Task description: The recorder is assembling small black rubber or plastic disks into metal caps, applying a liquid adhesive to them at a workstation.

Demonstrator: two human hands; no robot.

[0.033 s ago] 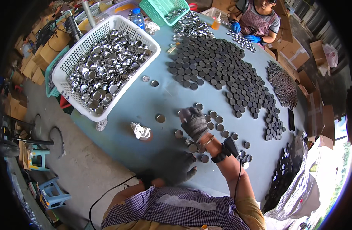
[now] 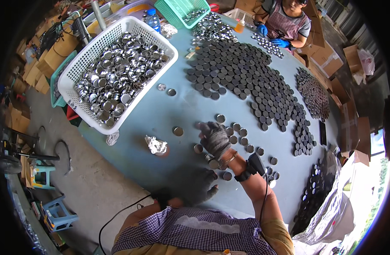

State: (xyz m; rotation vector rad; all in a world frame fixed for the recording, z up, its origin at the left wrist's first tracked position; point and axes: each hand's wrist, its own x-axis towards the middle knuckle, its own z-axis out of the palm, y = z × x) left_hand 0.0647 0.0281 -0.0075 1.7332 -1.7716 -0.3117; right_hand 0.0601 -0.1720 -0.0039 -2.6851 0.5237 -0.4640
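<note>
Head view: at the centre of the frame, the right hand (image 2: pixel 215 138), fingers curled downward, is among loose caps (image 2: pixel 250 148); whether it grips one cannot be told. The left hand (image 2: pixel 190 185), lower centre, has thumb and finger parted around nothing visible. Upper left, a white basket (image 2: pixel 85 116) holds shiny caps (image 2: pixel 126 63).

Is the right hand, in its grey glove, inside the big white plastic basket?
No, the grey-gloved right hand is over the pale blue table, among round silvery metal caps.
</note>
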